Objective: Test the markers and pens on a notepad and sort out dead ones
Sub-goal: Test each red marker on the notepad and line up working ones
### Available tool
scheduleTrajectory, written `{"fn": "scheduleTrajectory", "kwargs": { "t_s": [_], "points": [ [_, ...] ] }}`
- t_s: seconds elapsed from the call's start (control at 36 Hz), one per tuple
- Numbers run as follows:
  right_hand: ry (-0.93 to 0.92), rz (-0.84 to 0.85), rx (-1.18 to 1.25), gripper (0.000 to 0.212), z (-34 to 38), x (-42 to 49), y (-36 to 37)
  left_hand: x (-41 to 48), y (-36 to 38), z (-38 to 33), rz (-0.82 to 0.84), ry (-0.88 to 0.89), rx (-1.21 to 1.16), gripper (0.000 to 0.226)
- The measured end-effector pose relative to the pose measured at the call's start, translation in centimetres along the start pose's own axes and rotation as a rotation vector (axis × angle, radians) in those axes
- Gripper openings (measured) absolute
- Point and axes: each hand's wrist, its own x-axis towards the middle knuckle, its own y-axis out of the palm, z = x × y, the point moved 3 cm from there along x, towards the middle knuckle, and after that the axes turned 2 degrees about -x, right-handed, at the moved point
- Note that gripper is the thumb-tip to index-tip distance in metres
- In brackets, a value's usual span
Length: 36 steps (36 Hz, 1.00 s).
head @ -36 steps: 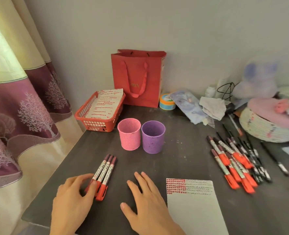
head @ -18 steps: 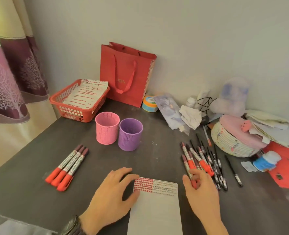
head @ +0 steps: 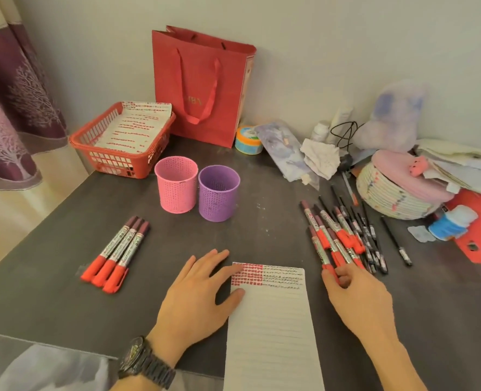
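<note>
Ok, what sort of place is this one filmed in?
Probably a desk at home: a patterned curtain beside the table, a red gift bag and seemingly a soft toy by the wall.

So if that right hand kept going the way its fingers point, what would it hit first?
The nearest red-capped marker in the pile. The right hand points up-left, and its fingertips seem to touch that marker's cap. Whether they pinch it is unclear.
</note>
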Motion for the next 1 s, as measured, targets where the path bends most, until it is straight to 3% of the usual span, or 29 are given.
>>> {"fn": "scheduleTrajectory", "kwargs": {
  "t_s": [0.14, 0.28, 0.44, 0.53, 0.61, 0.69, 0.78, 0.89, 1.0],
  "points": [
    [0.149, 0.138, 0.567, 0.029, 0.1, -3.7, -0.5, 0.1, 0.2, 0.0, 0.004, -0.011, -0.011, 0.067],
    [0.12, 0.226, 0.863, 0.027, 2.2, -8.2, -0.2, 0.4, -0.8, -0.2, -0.041, 0.032, -0.11, 0.056],
    [-0.049, 0.167, 0.841, 0.013, 5.0, -12.3, 1.4, -1.2, -2.2, -3.1, -0.116, 0.102, -0.394, 0.048],
    [-0.134, 0.172, 0.784, 0.018, 5.6, -13.2, 2.0, -1.9, -2.1, -4.8, -0.006, 0.086, -0.531, 0.039],
    [-0.197, 0.2, 0.759, 0.028, 5.5, -13.4, 1.8, -2.2, -2.0, -5.7, 0.128, -0.027, -0.832, 0.026],
    [-0.138, 0.148, 0.803, 0.034, 4.5, -13.0, 1.3, -2.4, -2.3, -5.7, 0.167, -0.082, -1.021, 0.026],
    [-0.047, 0.14, 0.885, 0.03, 3.7, -12.2, 0.9, -2.5, -2.2, -5.5, 0.268, -0.083, -1.03, 0.023],
    [-0.03, 0.283, 1.029, 0.031, 4.5, -11.8, 0.8, -2.7, -1.9, -6.0, 0.426, -0.054, -0.97, 0.03],
    [-0.052, 0.254, 1.072, 0.022, 5.3, -12.1, 0.9, -3.3, -1.2, -6.2, 0.402, -0.169, -0.92, 0.06]
  ]
}}
